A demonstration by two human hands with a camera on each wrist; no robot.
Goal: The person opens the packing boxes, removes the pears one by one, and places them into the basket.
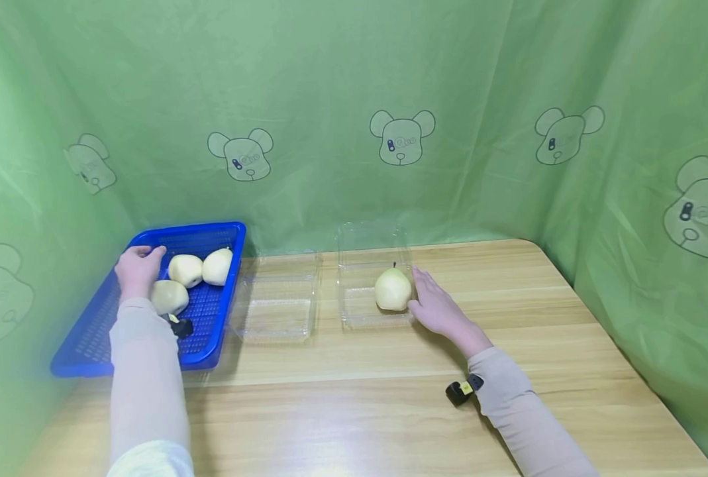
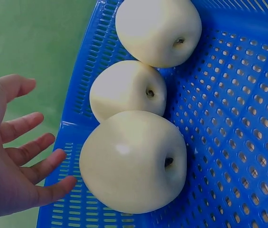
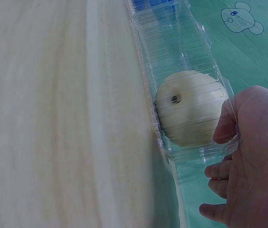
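My left hand (image 1: 140,268) is over the far left part of a blue basket (image 1: 210,358). In the left wrist view its fingers (image 2: 48,164) are spread and loosely bent, with nothing between them, beside the nearest of three pale pears (image 2: 134,164). My right hand (image 1: 440,308) lies along the right side of a clear plastic clamshell box (image 1: 354,318), its fingers fairly straight. A fourth pear (image 1: 393,289), stem up in the head view, sits in that box. In the right wrist view the thumb (image 3: 226,126) shows through the clear plastic by this pear.
A second clear plastic box (image 1: 276,324), its lid raised, stands between the basket and the box with the pear. All are on a wooden table (image 1: 342,411). Green curtains (image 1: 324,79) with bear-head prints hang behind and at both sides. A small black camera (image 1: 461,392) is on the right wrist.
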